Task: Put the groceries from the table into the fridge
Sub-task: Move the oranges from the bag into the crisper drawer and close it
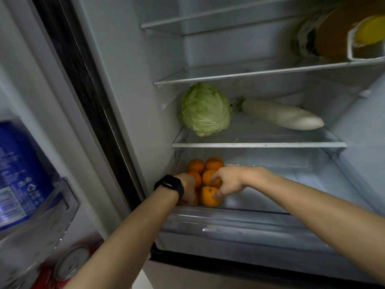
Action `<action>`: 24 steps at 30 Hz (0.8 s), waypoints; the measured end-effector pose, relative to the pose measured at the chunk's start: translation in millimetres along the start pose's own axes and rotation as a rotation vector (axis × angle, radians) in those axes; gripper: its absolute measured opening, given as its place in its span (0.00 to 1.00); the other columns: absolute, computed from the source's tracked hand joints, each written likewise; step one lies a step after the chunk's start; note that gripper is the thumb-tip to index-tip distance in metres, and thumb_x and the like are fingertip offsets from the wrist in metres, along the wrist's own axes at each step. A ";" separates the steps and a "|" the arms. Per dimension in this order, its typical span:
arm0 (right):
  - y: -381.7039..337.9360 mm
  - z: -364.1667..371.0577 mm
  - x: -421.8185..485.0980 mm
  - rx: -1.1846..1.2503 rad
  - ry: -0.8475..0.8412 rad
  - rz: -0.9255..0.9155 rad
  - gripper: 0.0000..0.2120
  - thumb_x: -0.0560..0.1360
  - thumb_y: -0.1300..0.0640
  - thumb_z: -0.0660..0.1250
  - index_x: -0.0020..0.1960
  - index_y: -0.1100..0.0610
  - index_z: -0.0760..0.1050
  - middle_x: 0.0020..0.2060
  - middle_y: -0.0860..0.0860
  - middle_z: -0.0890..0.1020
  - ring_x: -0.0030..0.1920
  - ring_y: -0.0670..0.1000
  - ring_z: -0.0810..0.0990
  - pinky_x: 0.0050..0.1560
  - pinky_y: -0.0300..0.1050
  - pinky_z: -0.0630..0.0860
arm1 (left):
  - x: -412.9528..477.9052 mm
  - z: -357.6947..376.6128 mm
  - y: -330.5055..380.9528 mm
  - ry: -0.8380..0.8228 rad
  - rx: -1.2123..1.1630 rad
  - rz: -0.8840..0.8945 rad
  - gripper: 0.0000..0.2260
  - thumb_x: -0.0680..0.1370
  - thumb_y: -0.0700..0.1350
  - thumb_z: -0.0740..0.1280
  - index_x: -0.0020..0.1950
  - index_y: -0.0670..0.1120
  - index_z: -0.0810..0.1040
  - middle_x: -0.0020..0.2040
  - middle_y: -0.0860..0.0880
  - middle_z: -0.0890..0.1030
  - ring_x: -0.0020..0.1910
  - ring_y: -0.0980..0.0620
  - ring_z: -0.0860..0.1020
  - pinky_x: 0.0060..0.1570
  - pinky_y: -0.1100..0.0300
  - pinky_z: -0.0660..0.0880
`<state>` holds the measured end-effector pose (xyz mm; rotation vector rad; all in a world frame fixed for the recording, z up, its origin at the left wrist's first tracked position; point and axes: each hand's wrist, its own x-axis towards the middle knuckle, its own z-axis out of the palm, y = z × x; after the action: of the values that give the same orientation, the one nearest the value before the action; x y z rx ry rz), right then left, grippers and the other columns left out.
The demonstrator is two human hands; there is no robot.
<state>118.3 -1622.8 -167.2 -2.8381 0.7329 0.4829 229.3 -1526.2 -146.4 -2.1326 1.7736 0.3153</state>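
Several oranges lie heaped in the left corner of the open fridge's pulled-out clear drawer. My left hand, with a black watch on the wrist, reaches down among them, its fingers hidden behind the fruit. My right hand rests on the pile, its fingers curled over the front orange and the one behind it. A green cabbage and a white radish lie on the glass shelf just above the drawer.
Door bins at the left hold a blue can and, lower down, a red can. On the upper right shelf stand an amber container and a yellow-lidded tub. The drawer's right part holds nothing.
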 end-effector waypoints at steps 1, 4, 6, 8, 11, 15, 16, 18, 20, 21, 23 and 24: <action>0.4 -5.8 -9.7 0.022 0.045 0.014 0.28 0.75 0.39 0.68 0.72 0.46 0.72 0.66 0.52 0.78 0.65 0.57 0.76 0.63 0.46 0.74 | 2.5 10.7 -5.7 -0.071 0.035 -0.054 0.19 0.79 0.45 0.68 0.68 0.41 0.72 0.67 0.40 0.76 0.63 0.44 0.77 0.45 0.64 0.74; 3.2 -20.2 -46.1 0.121 0.192 0.062 0.25 0.77 0.39 0.66 0.72 0.46 0.73 0.69 0.50 0.76 0.68 0.55 0.73 0.66 0.45 0.69 | 2.2 14.3 -14.1 -0.117 -0.040 -0.126 0.19 0.77 0.51 0.70 0.64 0.45 0.77 0.62 0.44 0.78 0.60 0.45 0.78 0.51 0.59 0.75; 3.5 -23.0 -72.2 0.195 0.276 0.103 0.23 0.78 0.40 0.66 0.70 0.45 0.74 0.66 0.49 0.79 0.67 0.53 0.75 0.65 0.44 0.69 | -1.2 5.2 -16.4 -0.065 -0.067 -0.103 0.16 0.77 0.52 0.68 0.61 0.46 0.79 0.60 0.45 0.79 0.59 0.45 0.78 0.51 0.58 0.74; 1.3 -19.3 -98.3 0.312 0.392 0.132 0.19 0.77 0.41 0.67 0.66 0.45 0.77 0.63 0.47 0.81 0.64 0.50 0.77 0.64 0.43 0.71 | -1.0 -3.4 -19.4 0.079 -0.153 -0.071 0.13 0.75 0.53 0.67 0.56 0.48 0.81 0.56 0.45 0.80 0.54 0.46 0.79 0.51 0.57 0.77; -2.3 -2.0 -134.5 0.408 0.602 0.180 0.15 0.77 0.42 0.68 0.61 0.43 0.79 0.59 0.44 0.83 0.60 0.46 0.79 0.63 0.43 0.73 | -6.2 -15.6 -16.0 0.351 -0.317 -0.029 0.16 0.75 0.55 0.67 0.61 0.52 0.79 0.60 0.47 0.81 0.58 0.46 0.78 0.57 0.52 0.77; -5.2 35.3 -174.7 0.364 0.873 0.298 0.15 0.77 0.39 0.64 0.59 0.43 0.80 0.57 0.40 0.82 0.61 0.46 0.77 0.62 0.47 0.73 | -36.4 -9.7 2.2 0.680 -0.410 0.029 0.18 0.75 0.60 0.64 0.63 0.56 0.78 0.61 0.49 0.81 0.61 0.45 0.78 0.57 0.50 0.77; -6.7 47.0 -182.9 0.334 0.934 0.336 0.16 0.77 0.37 0.63 0.59 0.43 0.80 0.56 0.39 0.82 0.60 0.47 0.77 0.62 0.49 0.73 | -46.7 -2.4 7.6 0.747 -0.403 0.017 0.17 0.76 0.60 0.63 0.61 0.56 0.78 0.59 0.49 0.81 0.59 0.44 0.78 0.55 0.49 0.77; -11.3 76.0 -193.6 0.264 1.048 0.404 0.20 0.75 0.33 0.60 0.57 0.43 0.81 0.55 0.40 0.83 0.61 0.49 0.77 0.62 0.52 0.72 | -66.1 17.3 18.9 0.886 -0.378 -0.007 0.15 0.77 0.60 0.61 0.57 0.56 0.80 0.54 0.49 0.83 0.55 0.43 0.79 0.52 0.50 0.76; -17.3 107.7 -197.5 0.190 1.146 0.481 0.22 0.74 0.32 0.59 0.58 0.43 0.80 0.58 0.43 0.82 0.66 0.52 0.74 0.67 0.58 0.67 | -77.0 40.3 27.3 0.995 -0.337 -0.024 0.17 0.78 0.60 0.58 0.51 0.54 0.82 0.48 0.49 0.84 0.50 0.43 0.79 0.52 0.50 0.74; -20.6 123.3 -197.0 0.149 1.181 0.517 0.23 0.74 0.32 0.60 0.61 0.42 0.79 0.62 0.44 0.80 0.70 0.53 0.71 0.71 0.61 0.62 | -80.4 53.3 31.2 1.044 -0.330 -0.044 0.17 0.78 0.60 0.57 0.49 0.54 0.83 0.48 0.50 0.84 0.50 0.43 0.79 0.55 0.49 0.73; -27.2 150.8 -190.8 0.089 1.214 0.562 0.28 0.74 0.33 0.62 0.71 0.43 0.73 0.72 0.48 0.71 0.77 0.55 0.61 0.75 0.66 0.51 | -85.4 81.7 36.0 1.147 -0.371 -0.123 0.16 0.79 0.59 0.59 0.47 0.53 0.83 0.50 0.49 0.84 0.55 0.43 0.78 0.62 0.46 0.69; -29.5 162.8 -185.0 0.081 1.229 0.567 0.31 0.74 0.35 0.63 0.74 0.44 0.69 0.76 0.49 0.66 0.79 0.55 0.55 0.75 0.67 0.48 | -86.9 96.3 37.3 1.203 -0.391 -0.160 0.15 0.79 0.59 0.60 0.49 0.53 0.83 0.53 0.49 0.83 0.58 0.44 0.77 0.65 0.46 0.65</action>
<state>-63.4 -1476.4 -251.8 -2.5368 1.6423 -1.3311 180.9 -1415.0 -205.6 -3.0423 2.1375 -0.9455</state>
